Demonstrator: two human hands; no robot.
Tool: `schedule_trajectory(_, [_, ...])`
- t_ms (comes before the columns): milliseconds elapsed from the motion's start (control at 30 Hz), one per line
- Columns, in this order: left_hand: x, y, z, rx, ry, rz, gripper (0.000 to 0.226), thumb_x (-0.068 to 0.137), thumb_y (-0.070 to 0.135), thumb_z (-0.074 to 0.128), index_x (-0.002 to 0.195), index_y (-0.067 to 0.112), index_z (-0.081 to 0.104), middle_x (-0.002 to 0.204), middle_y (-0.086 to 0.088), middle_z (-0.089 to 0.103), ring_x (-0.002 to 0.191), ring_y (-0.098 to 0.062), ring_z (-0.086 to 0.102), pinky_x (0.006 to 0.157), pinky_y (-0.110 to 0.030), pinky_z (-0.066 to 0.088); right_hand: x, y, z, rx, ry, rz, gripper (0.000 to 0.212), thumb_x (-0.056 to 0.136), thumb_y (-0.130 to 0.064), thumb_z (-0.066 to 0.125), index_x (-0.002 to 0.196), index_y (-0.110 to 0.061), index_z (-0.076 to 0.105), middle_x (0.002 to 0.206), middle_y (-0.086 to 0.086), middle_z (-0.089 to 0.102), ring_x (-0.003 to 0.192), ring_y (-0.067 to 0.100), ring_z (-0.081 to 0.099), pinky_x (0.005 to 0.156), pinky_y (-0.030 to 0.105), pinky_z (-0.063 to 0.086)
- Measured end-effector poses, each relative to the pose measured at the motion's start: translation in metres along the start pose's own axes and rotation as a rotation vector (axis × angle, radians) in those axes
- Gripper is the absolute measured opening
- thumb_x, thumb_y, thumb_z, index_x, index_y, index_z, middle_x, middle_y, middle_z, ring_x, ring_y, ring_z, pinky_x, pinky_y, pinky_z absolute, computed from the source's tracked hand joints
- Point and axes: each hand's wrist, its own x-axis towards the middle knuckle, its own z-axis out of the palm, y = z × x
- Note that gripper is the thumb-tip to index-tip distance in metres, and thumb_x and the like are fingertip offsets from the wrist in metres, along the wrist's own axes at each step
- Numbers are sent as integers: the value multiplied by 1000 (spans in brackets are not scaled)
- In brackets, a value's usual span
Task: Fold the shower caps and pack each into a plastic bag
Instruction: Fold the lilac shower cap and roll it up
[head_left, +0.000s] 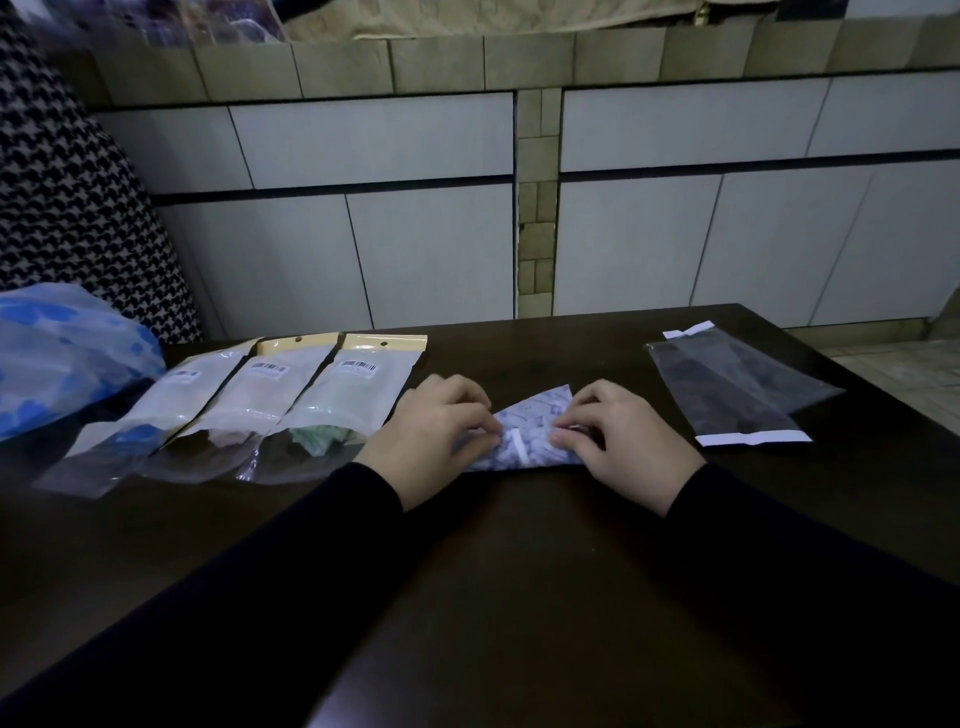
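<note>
Folded cap (524, 434), pale with blue print, lies flat on table (519, 571), centre, partly hidden under both hands. Left hand (434, 426): fingers curled, tips pinching the cap's left edge. Right hand (621, 434): fingers curled, tips pinching its right edge. White strip on cap between the fingertips; nature unclear. Print too dim to read.

Count: three packed bags (291, 410) in a row left of the hands, overlapping; contents blurred, one blue, one dark, one greenish. Two empty bags (743, 395) far right, overlapping, white strips at the ends. One loose blue-patterned cap (62, 353) far left, cut off by the frame edge.
</note>
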Motion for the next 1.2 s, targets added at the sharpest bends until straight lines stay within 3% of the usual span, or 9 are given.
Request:
schedule_trajectory(100, [-1, 5, 1, 51, 5, 77, 17, 90, 17, 63, 104, 17, 72, 103, -1, 63, 94, -15, 55, 82, -32, 50, -4, 1, -2, -88, 31, -171, 25, 93, -28, 57, 116, -25, 66, 112, -9, 55, 102, 0, 45, 89, 14, 34])
schedule_trajectory(233, [-1, 8, 0, 33, -114, 19, 32, 96, 13, 49, 124, 18, 63, 117, 1, 60, 110, -14, 53, 93, -19, 38, -4, 0, -7, -204, -12, -210, 25, 96, -31, 52, 113, -26, 69, 103, -6, 64, 99, 8, 54, 92, 25, 41])
schedule_trajectory(367, [1, 4, -5, 6, -188, 0, 38, 91, 40, 58, 124, 23, 64, 115, 6, 64, 108, -7, 55, 93, -18, 42, -3, -1, -8, -235, -101, -192, 32, 95, -44, 48, 112, -26, 68, 107, -7, 61, 98, 7, 54, 93, 26, 42])
schedule_trajectory(500, [2, -3, -8, -8, -258, -22, 42, 87, 43, 62, 126, 25, 62, 120, 7, 64, 111, -4, 51, 94, -17, 40, -6, 10, -5, -172, -83, -184, 37, 92, -39, 55, 127, -27, 60, 125, -10, 60, 115, 1, 52, 96, 8, 30])
schedule_trajectory(600, [1, -3, -8, -3, -259, -17, 40, 89, 41, 60, 126, 25, 62, 121, 7, 64, 112, -5, 51, 94, -16, 39, -9, 12, -4, -227, -57, -212, 38, 93, -40, 53, 129, -29, 58, 128, -12, 60, 118, 3, 50, 105, 19, 33])
schedule_trajectory(667, [2, -1, -8, 17, -258, -13, 38, 91, 41, 58, 124, 24, 63, 119, 6, 64, 110, -5, 52, 92, -15, 38, -10, 10, -5, -259, -34, -220, 37, 93, -42, 52, 128, -30, 58, 123, -12, 62, 114, 6, 49, 101, 25, 36])
schedule_trajectory(900, [3, 6, -18, -75, -352, -100, 31, 92, 42, 54, 113, 24, 68, 102, 12, 63, 88, -2, 56, 81, -20, 46, -8, 11, -14, 78, -120, -11, 28, 85, -44, 65, 109, -32, 70, 97, -22, 62, 85, -7, 52, 69, 9, 36])
schedule_trajectory(1100, [4, 9, -25, -244, -375, -182, 15, 94, 32, 56, 105, 41, 53, 81, 20, 61, 78, 7, 56, 73, -13, 41, -7, 5, -11, 146, -104, 25, 20, 89, -39, 60, 94, -26, 75, 89, -13, 68, 84, 1, 60, 70, 11, 42])
schedule_trajectory(1200, [3, 12, -20, -201, -309, -166, 14, 95, 28, 54, 98, 41, 52, 92, 16, 60, 84, -1, 57, 76, -19, 43, -7, 4, -5, 157, -45, 46, 12, 90, -38, 60, 97, -33, 69, 88, -18, 61, 85, -3, 55, 67, 6, 36])
